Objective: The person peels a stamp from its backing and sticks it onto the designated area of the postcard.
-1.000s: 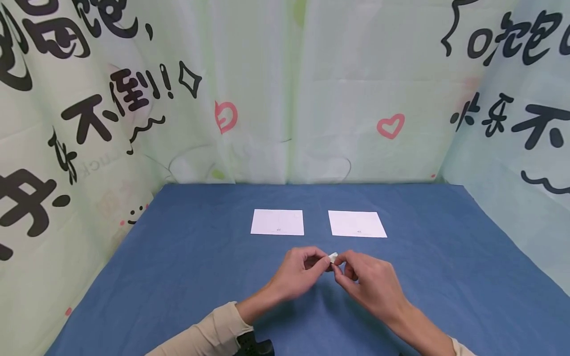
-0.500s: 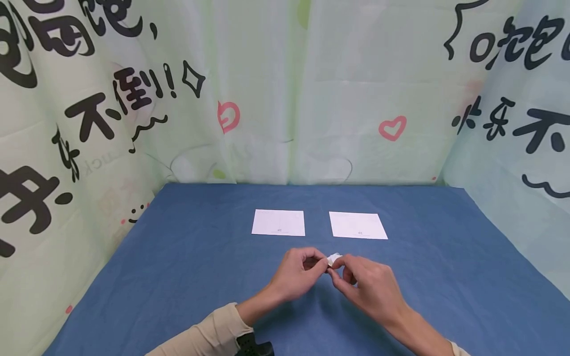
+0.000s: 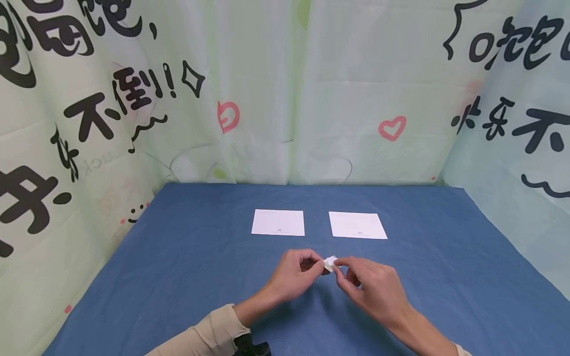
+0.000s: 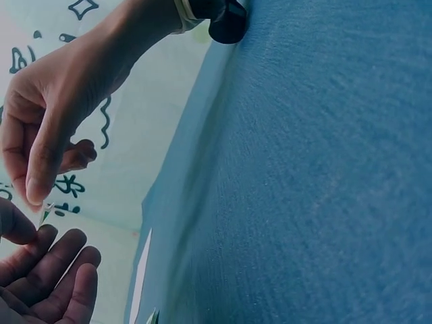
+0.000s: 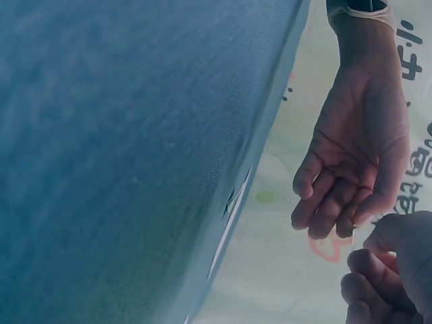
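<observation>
A small crumpled white piece (image 3: 330, 264), perhaps paper or a wrapper, is held between both hands above the table. In the left wrist view the white piece (image 4: 46, 213) shows a bit of green. My left hand (image 3: 294, 274) pinches its left side between thumb and fingers. Thumb and index finger of my right hand (image 3: 374, 287) pinch the right edge. Seen from the right wrist, the left hand (image 5: 361, 142) and right hand (image 5: 398, 270) meet at the fingertips, which hide most of the piece.
Two white cards, a left one (image 3: 278, 222) and a right one (image 3: 358, 225), lie flat beyond the hands on the blue cloth-covered table (image 3: 169, 247). A pale curtain (image 3: 338, 59) with black lettering encloses the back and sides.
The white piece has shifted slightly left and shows more between the hands. The right fingertips have moved a little along it; the left hand stays nearly in place.
</observation>
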Motion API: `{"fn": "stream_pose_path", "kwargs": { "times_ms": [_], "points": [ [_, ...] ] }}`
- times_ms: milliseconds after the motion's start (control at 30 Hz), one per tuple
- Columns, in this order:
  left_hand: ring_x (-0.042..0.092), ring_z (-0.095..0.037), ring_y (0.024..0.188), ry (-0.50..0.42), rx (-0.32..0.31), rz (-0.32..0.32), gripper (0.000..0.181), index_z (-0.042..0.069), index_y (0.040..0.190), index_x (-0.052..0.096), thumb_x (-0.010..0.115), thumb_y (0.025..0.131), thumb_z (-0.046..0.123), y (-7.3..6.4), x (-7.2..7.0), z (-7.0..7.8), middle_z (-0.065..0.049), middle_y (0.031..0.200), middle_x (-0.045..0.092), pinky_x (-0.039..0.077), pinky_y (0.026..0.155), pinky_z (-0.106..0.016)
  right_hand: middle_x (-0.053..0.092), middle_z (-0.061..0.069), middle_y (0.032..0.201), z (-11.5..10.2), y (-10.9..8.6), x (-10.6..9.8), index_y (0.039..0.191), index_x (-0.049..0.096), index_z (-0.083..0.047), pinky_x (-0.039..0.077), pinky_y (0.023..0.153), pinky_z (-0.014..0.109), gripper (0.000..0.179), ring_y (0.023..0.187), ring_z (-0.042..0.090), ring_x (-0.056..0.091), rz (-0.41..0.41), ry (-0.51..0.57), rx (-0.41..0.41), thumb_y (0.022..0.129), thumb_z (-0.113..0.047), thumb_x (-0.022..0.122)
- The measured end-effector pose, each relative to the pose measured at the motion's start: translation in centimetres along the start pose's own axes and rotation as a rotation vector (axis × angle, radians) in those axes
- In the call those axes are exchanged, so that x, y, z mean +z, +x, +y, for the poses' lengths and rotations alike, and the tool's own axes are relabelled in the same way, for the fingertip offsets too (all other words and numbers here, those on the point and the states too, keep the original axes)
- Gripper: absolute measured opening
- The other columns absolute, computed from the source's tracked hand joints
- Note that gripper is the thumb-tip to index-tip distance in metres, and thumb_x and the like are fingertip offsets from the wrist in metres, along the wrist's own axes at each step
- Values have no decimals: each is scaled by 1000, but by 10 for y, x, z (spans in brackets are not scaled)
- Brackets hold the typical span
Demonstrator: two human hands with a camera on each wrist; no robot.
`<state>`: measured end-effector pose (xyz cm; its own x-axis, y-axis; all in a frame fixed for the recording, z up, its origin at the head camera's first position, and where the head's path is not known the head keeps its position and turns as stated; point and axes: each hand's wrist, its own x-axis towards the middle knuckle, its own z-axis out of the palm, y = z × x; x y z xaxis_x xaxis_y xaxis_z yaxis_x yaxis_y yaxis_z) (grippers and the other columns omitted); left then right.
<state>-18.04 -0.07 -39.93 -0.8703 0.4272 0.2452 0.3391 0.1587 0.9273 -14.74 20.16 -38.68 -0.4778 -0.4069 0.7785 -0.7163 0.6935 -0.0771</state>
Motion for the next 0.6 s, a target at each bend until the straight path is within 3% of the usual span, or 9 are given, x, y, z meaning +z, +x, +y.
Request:
{"fn": "stream_pose_path", "kwargs": {
  "times_ms": [133, 233, 333, 367, 467, 600],
  "points": [
    [74, -22, 87, 24, 10, -8, 17, 8, 94, 77, 62, 100, 14, -1, 0, 0, -2, 91, 77, 52, 72, -23, 51, -17, 61, -1, 0, 0, 94, 75, -14, 34, 47, 11, 45, 53, -8, 41, -37, 2, 9, 105, -43, 42],
    [72, -13, 81, 41, 27, -11, 16, 8, 93, 77, 62, 99, 13, 0, 1, 0, -1, 89, 76, 52, 72, -22, 52, -17, 61, -2, -1, -1, 93, 76, -14, 33, 48, 10, 33, 54, -9, 38, -60, 4, 19, 104, -36, 53],
    [66, -4, 77, 54, 40, -11, 15, 8, 92, 76, 63, 98, 11, 0, 2, 1, 0, 87, 74, 52, 70, -22, 51, -18, 60, -3, 0, -1, 92, 76, -14, 32, 48, 10, 6, 54, -10, 36, -76, 9, 27, 91, -19, 74],
    [65, -2, 76, 58, 42, -11, 15, 8, 92, 76, 63, 97, 10, -1, 2, 2, 1, 87, 74, 52, 70, -22, 50, -18, 60, -4, 0, -1, 92, 77, -14, 31, 48, 9, 8, 54, -10, 36, -81, 12, 29, 85, -13, 79],
    [63, -1, 74, 64, 45, -9, 15, 7, 91, 76, 62, 96, 9, -1, 3, 3, 0, 86, 74, 51, 68, -21, 50, -18, 59, -5, 0, -1, 92, 77, -13, 31, 48, 9, 14, 53, -10, 36, -86, 18, 22, 79, -8, 80],
    [65, -1, 75, 53, 41, -20, 14, 6, 90, 76, 63, 96, 8, -1, 3, 3, -1, 86, 74, 52, 69, -22, 52, -17, 60, -5, -1, -1, 91, 77, -12, 32, 48, 8, 7, 53, -10, 38, -94, 25, 7, 85, -10, 74]
  ]
}}
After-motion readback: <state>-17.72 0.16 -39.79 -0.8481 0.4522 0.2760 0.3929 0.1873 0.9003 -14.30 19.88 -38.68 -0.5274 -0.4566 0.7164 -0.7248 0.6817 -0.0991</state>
